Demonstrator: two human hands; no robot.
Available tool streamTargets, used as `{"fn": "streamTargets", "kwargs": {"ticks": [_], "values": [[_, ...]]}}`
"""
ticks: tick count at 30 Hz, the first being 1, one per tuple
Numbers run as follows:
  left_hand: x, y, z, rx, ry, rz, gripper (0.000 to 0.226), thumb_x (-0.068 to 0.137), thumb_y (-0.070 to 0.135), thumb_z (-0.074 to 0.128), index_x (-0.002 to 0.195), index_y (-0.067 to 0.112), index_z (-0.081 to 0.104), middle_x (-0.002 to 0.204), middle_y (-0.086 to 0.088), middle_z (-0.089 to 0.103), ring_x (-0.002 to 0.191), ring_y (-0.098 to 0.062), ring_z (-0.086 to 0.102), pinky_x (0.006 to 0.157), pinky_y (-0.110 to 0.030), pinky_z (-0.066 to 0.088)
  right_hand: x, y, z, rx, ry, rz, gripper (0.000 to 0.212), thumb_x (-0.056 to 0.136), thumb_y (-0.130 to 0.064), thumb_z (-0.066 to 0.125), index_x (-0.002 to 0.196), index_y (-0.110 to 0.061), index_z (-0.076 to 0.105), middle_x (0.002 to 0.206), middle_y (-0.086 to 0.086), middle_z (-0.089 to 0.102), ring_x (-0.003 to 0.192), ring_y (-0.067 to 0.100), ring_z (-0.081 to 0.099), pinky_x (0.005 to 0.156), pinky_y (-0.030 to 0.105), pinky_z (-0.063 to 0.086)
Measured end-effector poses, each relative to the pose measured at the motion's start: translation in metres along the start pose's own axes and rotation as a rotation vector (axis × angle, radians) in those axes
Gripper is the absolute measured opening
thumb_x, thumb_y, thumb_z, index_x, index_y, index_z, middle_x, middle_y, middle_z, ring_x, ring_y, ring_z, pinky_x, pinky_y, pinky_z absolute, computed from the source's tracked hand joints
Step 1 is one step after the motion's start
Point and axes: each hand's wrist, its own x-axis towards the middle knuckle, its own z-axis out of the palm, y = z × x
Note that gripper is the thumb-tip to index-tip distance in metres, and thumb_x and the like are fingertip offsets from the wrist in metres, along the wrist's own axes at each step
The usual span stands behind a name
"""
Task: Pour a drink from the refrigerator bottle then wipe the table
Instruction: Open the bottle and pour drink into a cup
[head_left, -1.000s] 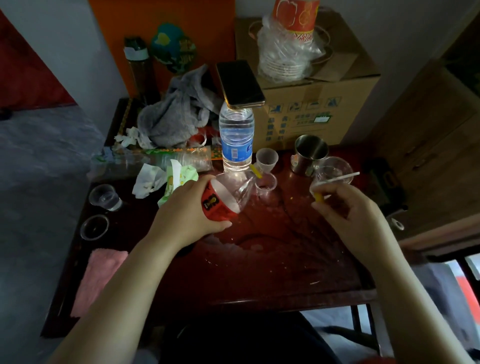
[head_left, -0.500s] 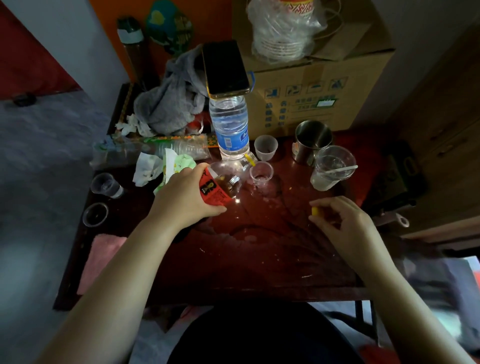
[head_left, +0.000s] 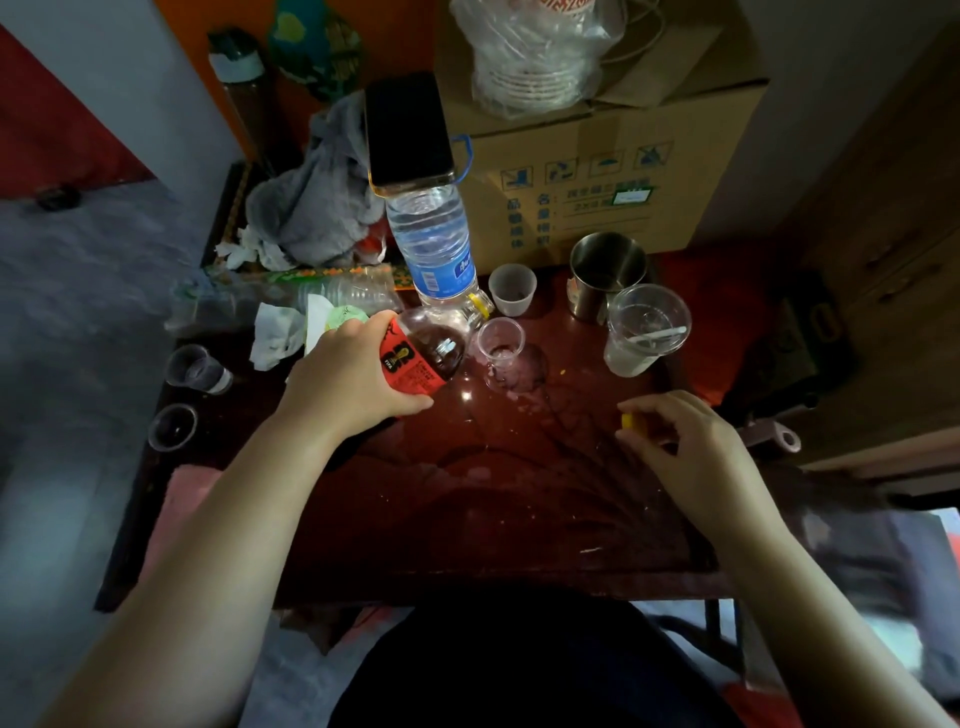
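Left hand (head_left: 348, 379) tilts dark-drink bottle (head_left: 423, 358) — small cup (head_left: 501, 343) nearly empty.

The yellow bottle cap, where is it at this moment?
In the head view the yellow cap is pinched in the right hand, low over the table, right of the red-labelled bottle.

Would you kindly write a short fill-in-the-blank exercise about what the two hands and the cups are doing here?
1. The left hand tilts the red-labelled bottle toward the small ____ plastic cup.
2. The right hand pinches a ____ bottle cap.
3. A dark phone rests on top of the ____ bottle.
4. A white spoon lies in the large clear cup beside the ____ mug.

Missing words: clear; yellow; water; metal
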Motion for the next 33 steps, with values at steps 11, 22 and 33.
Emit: {"fn": "streamTargets", "kwargs": {"ticks": [11,22,33], "values": [[0.006,0.005,0.003,0.026,-0.038,-0.014,0.1,0.048,0.064,0.077,0.133,0.026,0.04,0.12,-0.002,0.054,0.113,-0.025,0.05,0.084,-0.044,0.048,0.008,0.004,-0.001,0.015,-0.016,-0.016,0.023,0.082,-0.022,0.072,0.104,-0.025,0.067,0.096,-0.019,0.058,0.086,-0.008,0.056,0.074,0.001,0.039],[0.011,0.005,0.002,0.032,-0.052,-0.007,0.095,0.047,0.064,0.076,0.128,0.027,0.043,0.116,0.001,0.054,0.11,-0.023,0.052,0.082,-0.043,0.05,0.013,0.002,0.0,0.017,-0.008,-0.027,0.024,0.082,-0.023,0.071,0.106,-0.024,0.066,0.1,-0.016,0.058,0.088,-0.002,0.057,0.071,0.007,0.043],[0.014,0.005,0.0,0.053,-0.093,-0.001,0.092,0.046,0.064,0.076,0.126,0.027,0.046,0.113,0.0,0.055,0.109,-0.022,0.052,0.084,-0.046,0.05,0.01,0.0,0.003,0.041,0.0,-0.022,0.023,0.082,-0.022,0.072,0.104,-0.025,0.066,0.099,-0.015,0.059,0.088,-0.003,0.057,0.075,0.004,0.042]]}}
